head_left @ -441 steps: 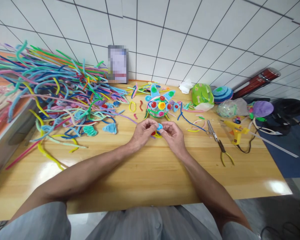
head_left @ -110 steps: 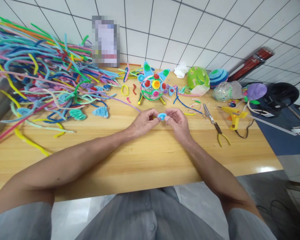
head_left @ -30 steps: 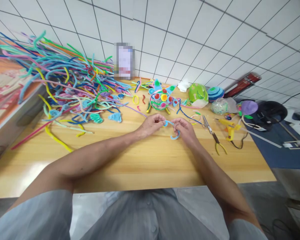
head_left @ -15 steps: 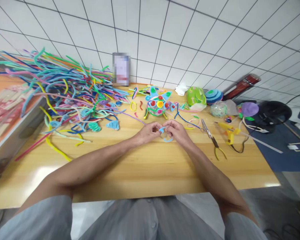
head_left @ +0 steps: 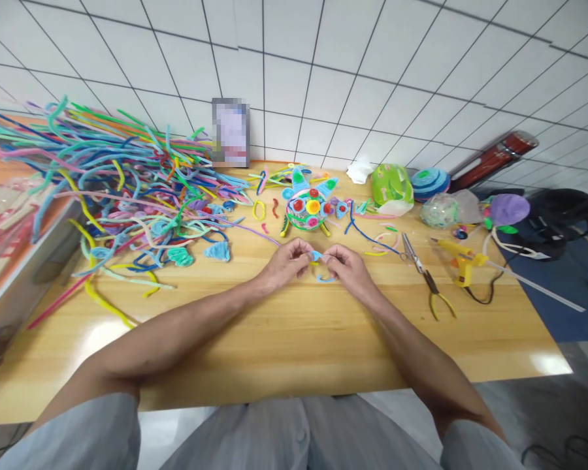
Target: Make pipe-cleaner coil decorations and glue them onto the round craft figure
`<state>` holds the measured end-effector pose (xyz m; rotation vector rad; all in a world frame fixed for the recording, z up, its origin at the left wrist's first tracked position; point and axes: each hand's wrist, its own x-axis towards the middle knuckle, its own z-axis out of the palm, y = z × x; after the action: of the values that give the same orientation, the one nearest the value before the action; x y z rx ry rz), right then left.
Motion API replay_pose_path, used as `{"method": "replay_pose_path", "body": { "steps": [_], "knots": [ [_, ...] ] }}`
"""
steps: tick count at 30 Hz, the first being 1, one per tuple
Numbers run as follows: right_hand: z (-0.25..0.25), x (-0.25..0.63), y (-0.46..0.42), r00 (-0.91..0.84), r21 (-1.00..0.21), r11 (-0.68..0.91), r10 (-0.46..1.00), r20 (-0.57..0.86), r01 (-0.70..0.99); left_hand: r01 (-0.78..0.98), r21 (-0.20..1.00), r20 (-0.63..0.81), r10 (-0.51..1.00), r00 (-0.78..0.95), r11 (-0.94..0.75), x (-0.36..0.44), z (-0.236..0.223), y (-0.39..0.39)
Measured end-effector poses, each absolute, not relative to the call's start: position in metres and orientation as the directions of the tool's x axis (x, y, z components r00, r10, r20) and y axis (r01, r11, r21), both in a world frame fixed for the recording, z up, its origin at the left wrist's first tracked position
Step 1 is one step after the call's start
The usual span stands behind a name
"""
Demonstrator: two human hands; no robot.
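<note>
Light-blue pipe cleaner [head_left: 316, 255], partly coiled, lies between the fingertips of both hands, above the near-centre of the wooden table [head_left: 274, 346]; its loose end curves below the fingers toward the near side. The left hand [head_left: 288, 261] pinches the coiled part between thumb and forefinger; the right hand [head_left: 343, 261] likewise pinches it from the right, the remaining fingers of both hands curled. Just beyond the hands stands a pipe-cleaner animal figure [head_left: 308, 212] with blue-and-green ears and red and yellow discs. To the left, loose pipe cleaners [head_left: 142, 176] of many colours form a heap reaching over the open box [head_left: 17, 303], which contains red-and-white packets [head_left: 10, 222]. To the right lie scissors [head_left: 411, 251], yellow-handled pliers [head_left: 438, 300] and a yellow glue gun [head_left: 460, 259] with a long translucent glue stick [head_left: 549, 287]. At far right, a green patterned bundle [head_left: 392, 186] sits near a clear ball [head_left: 440, 210], whose contents are indistinct.
</note>
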<state>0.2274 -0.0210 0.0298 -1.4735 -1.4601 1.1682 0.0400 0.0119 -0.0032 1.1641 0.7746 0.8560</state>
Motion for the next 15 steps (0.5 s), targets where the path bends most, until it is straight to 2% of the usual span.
{"method": "replay_pose_path", "body": {
  "steps": [2, 5, 9, 12, 15],
  "knots": [
    [0.0273, 0.2271, -0.0210, -0.084, -0.953, -0.104, 0.988, -0.133, 0.284, -0.149, 0.978, -0.058, 0.878, 0.474, 0.145, 0.0397, -0.0015, 0.0113],
    [0.0251, 0.2271, -0.0202, -0.089, -0.964, -0.073, 0.991, -0.099, 0.255, -0.104, 0.991, -0.025, 0.863, 0.505, 0.090, 0.0390, 0.0014, 0.0110],
    [0.0264, 0.2268, -0.0198, -0.086, -0.941, -0.012, 0.995, -0.044, 0.340, -0.048, 0.998, -0.007, 0.853, 0.522, 0.037, 0.0387, 0.0035, 0.0106],
    [0.0276, 0.2256, -0.0215, -0.039, -0.913, 0.013, 0.999, -0.004, 0.407, -0.019, 0.999, -0.032, 0.864, 0.503, 0.048, 0.0381, 0.0049, 0.0099],
    [0.0267, 0.2228, -0.0238, 0.002, -0.925, 0.005, 1.000, 0.006, 0.380, -0.023, 0.994, -0.082, 0.868, 0.489, 0.106, 0.0373, 0.0064, 0.0099]
  ]
}}
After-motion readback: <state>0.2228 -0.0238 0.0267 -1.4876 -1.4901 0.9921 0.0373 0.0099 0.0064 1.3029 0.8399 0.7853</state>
